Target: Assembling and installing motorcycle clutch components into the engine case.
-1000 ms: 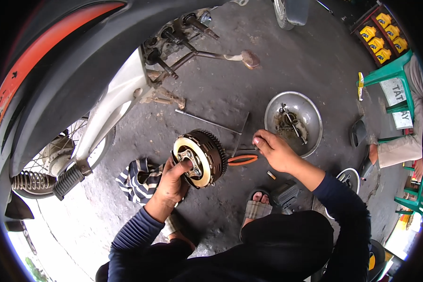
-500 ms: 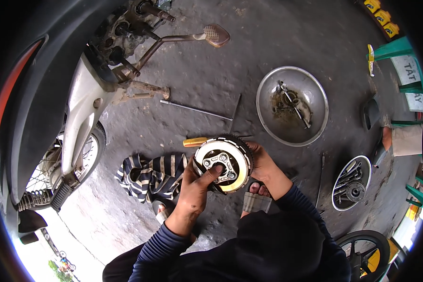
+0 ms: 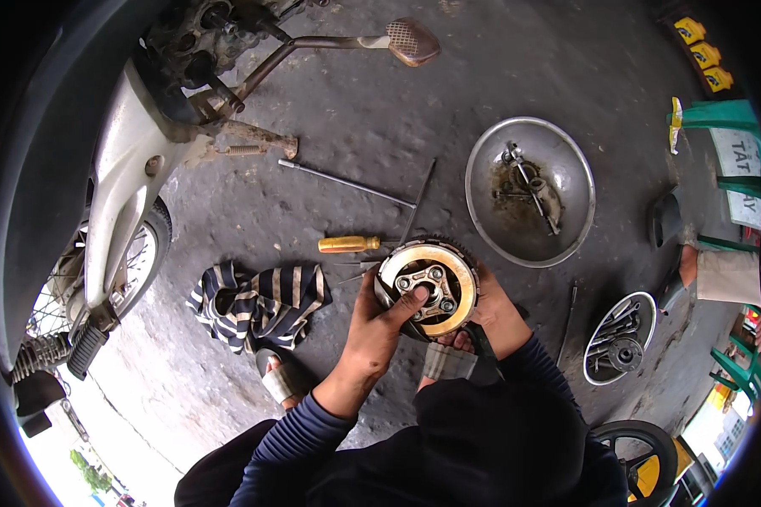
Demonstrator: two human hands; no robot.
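Between my hands I hold a round motorcycle clutch assembly [image 3: 453, 318], its bolted hub facing up. My left hand [image 3: 375, 325] grips its left side, with the thumb laid across the hub near the centre. Around the right rim curls my right hand [image 3: 496, 314], its fingertips partly hidden behind the part. Just beyond the clutch, a yellow-handled screwdriver [image 3: 348, 244] lies on the floor, its tip hidden. Past it rests a long metal T-handle wrench [image 3: 351, 184]. A striped cloth [image 3: 266, 304] is bunched to the left of my left hand.
A wide metal basin [image 3: 492, 228] with oily parts stands ahead right. Nearer is an oval tray [image 3: 649, 331] of wrenches and a round part. The motorcycle [image 3: 127, 182] fills the left, its pedal [image 3: 412, 42] jutting out. Another person's foot [image 3: 689, 264] is at right, by green chairs [image 3: 740, 183].
My hands and the clutch have shifted a little to the right and nearer, uncovering more of the screwdriver. The clutch has tilted slightly. It stays in both hands.
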